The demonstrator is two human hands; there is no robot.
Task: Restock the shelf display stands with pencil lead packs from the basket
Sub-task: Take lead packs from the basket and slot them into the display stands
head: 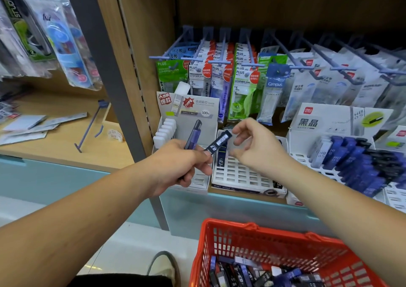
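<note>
My left hand (184,163) grips several pencil lead packs: a black one (219,143) sticks out to the right and a purple one (193,135) points upward. My right hand (254,146) hovers just right of the black pack, fingers curled, thumb and fingertips close to its top end. Under both hands sits a white slotted display stand (239,174) with one dark pack (221,157) standing in it. The red basket (219,238) at the bottom holds several more dark and purple lead packs (252,273).
A left display stand (189,119) holds white packs; the right stand (329,146) is filled with blue packs. Correction-tape packets hang on blue pegs (219,62) above. A grey upright post (114,71) divides the shelf bays. A shoe (163,267) shows beside the basket.
</note>
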